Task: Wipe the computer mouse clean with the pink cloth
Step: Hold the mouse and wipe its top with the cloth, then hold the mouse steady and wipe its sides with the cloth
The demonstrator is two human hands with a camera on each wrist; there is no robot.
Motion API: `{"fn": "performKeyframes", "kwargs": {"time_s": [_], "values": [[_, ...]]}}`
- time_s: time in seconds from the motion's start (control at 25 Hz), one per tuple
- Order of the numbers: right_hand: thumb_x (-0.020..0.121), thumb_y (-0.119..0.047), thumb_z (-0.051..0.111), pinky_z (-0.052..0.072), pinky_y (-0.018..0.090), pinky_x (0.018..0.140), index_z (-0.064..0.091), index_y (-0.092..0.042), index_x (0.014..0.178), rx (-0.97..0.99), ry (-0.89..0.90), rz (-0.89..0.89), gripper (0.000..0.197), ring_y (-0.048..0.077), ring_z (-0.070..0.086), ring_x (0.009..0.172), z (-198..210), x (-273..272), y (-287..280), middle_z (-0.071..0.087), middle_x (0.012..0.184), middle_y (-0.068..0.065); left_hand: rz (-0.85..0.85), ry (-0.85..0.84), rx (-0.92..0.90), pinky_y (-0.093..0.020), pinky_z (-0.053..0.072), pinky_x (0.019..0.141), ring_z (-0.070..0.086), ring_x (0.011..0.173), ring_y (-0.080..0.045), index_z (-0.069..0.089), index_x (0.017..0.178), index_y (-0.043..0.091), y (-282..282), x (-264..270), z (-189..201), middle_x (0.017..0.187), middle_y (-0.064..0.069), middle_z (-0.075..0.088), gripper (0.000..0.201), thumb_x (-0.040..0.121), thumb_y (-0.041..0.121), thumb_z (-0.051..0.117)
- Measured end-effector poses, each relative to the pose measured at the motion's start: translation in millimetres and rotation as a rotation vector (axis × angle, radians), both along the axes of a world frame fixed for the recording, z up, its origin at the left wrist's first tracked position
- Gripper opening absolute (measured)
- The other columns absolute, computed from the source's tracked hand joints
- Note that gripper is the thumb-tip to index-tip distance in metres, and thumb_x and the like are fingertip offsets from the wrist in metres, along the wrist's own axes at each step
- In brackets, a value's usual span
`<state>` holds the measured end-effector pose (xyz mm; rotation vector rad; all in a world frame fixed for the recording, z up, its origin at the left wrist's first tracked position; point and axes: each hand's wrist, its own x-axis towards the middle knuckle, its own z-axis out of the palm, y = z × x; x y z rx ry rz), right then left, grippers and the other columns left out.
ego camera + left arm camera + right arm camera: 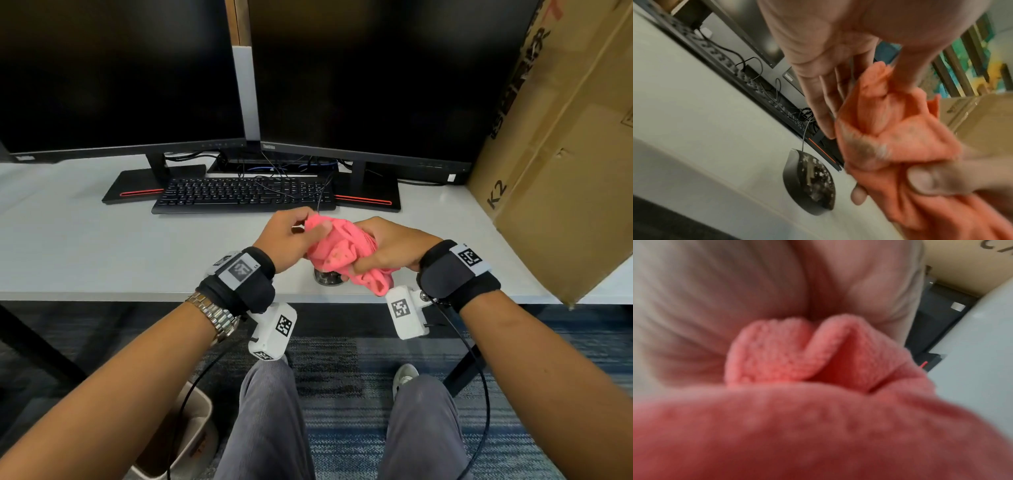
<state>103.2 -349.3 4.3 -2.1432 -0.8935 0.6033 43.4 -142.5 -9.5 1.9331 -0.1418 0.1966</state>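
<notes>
The pink cloth [342,250] is bunched up between both hands above the desk's front edge. My left hand [291,236] pinches its upper left corner with thumb and fingers. My right hand [387,246] grips the bunched right side. Grey and white smudges show on the pink cloth [885,139]. The black wired mouse [809,183] lies on the desk below the cloth, speckled with white and tan grime. In the head view only a sliver of the mouse [327,277] shows under the cloth. The cloth [797,369] fills the right wrist view.
A black keyboard [243,195] and two dark monitors [120,75] stand behind the hands on the white desk [68,240]. A large cardboard box [565,154] leans at the right. A bin [191,431] sits on the carpet by my left leg.
</notes>
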Motion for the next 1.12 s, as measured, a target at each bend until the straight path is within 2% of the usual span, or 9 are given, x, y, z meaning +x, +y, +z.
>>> {"fn": "performKeyframes", "kwargs": {"time_s": [0.08, 0.16, 0.32, 0.52, 0.64, 0.76, 0.92, 1.0, 1.12], "values": [[0.074, -0.007, 0.084, 0.061, 0.047, 0.084, 0.068, -0.012, 0.113, -0.035, -0.15, -0.005, 0.043, 0.022, 0.073, 0.091, 5, 0, 5, 0.073, 0.104, 0.006, 0.013, 0.166, -0.156, -0.032, 0.054, 0.066, 0.061, 0.07, -0.015, 0.062, 0.073, 0.005, -1, -6, 12, 0.078, -0.007, 0.063, 0.055, 0.094, 0.053, 0.047], [0.074, -0.012, 0.085, 0.062, 0.041, 0.082, 0.067, -0.018, 0.115, -0.074, -0.236, 0.022, 0.046, 0.017, 0.072, 0.087, 11, -3, 11, 0.072, 0.103, 0.001, 0.041, 0.198, -0.085, -0.032, 0.053, 0.071, 0.061, 0.069, -0.017, 0.064, 0.074, 0.003, 2, -4, 16, 0.078, -0.012, 0.065, 0.067, 0.089, 0.065, 0.043], [0.071, -0.02, 0.083, 0.058, 0.042, 0.086, 0.052, -0.025, 0.136, -0.19, -0.369, 0.038, 0.072, 0.017, 0.069, 0.094, 23, -8, 30, 0.071, 0.106, 0.0, -0.049, 0.116, 0.234, -0.041, 0.059, 0.067, 0.07, 0.067, -0.026, 0.062, 0.077, 0.007, 5, -2, 10, 0.077, -0.016, 0.072, 0.043, 0.075, 0.048, 0.072], [0.067, -0.029, 0.084, 0.051, 0.033, 0.09, 0.042, -0.028, 0.145, -0.163, -0.458, 0.029, 0.089, 0.013, 0.06, 0.106, 27, -6, 43, 0.063, 0.125, -0.002, -0.063, 0.253, 0.108, -0.028, 0.05, 0.056, 0.06, 0.058, -0.019, 0.058, 0.106, 0.014, 12, -6, 14, 0.074, -0.006, 0.069, 0.026, 0.085, 0.019, 0.07], [0.068, -0.024, 0.085, 0.04, 0.028, 0.087, 0.032, -0.029, 0.153, -0.145, -0.467, -0.015, 0.1, 0.016, 0.051, 0.103, 25, -10, 48, 0.064, 0.121, 0.0, -0.009, 0.311, 0.023, -0.031, 0.051, 0.063, 0.064, 0.066, -0.021, 0.059, 0.109, 0.012, 13, -6, 17, 0.085, -0.01, 0.072, 0.032, 0.083, 0.028, 0.069], [0.066, -0.021, 0.087, 0.044, 0.029, 0.09, 0.025, -0.028, 0.157, -0.078, -0.467, -0.019, 0.111, 0.018, 0.05, 0.112, 26, -15, 59, 0.06, 0.12, 0.003, -0.023, 0.354, -0.096, -0.03, 0.051, 0.065, 0.066, 0.066, -0.02, 0.061, 0.106, 0.009, 9, -9, 18, 0.083, -0.007, 0.072, 0.049, 0.081, 0.05, 0.065], [0.049, -0.04, 0.098, 0.052, 0.027, 0.091, 0.025, -0.036, 0.155, -0.022, -0.438, -0.002, 0.129, 0.012, 0.06, 0.108, 30, -18, 68, 0.054, 0.125, 0.001, 0.025, 0.33, -0.015, -0.041, 0.059, 0.077, 0.072, 0.077, -0.029, 0.056, 0.111, 0.011, 14, -9, 14, 0.091, -0.016, 0.074, 0.051, 0.07, 0.036, 0.074], [0.049, -0.047, 0.097, 0.051, 0.029, 0.095, 0.031, -0.034, 0.153, -0.021, -0.423, -0.025, 0.124, 0.013, 0.06, 0.112, 32, -17, 62, 0.056, 0.129, 0.001, 0.057, 0.321, -0.007, -0.039, 0.059, 0.068, 0.072, 0.069, -0.03, 0.056, 0.109, 0.012, 19, -8, 15, 0.089, -0.017, 0.074, 0.041, 0.076, 0.028, 0.074], [0.067, -0.049, 0.088, 0.057, 0.036, 0.096, 0.054, -0.022, 0.141, 0.056, -0.343, -0.145, 0.086, 0.014, 0.068, 0.106, 30, -10, 46, 0.065, 0.124, 0.002, 0.121, 0.257, -0.07, -0.023, 0.052, 0.047, 0.064, 0.051, -0.019, 0.058, 0.099, 0.009, 24, -11, 16, 0.076, -0.012, 0.071, 0.019, 0.09, 0.025, 0.064]]}}
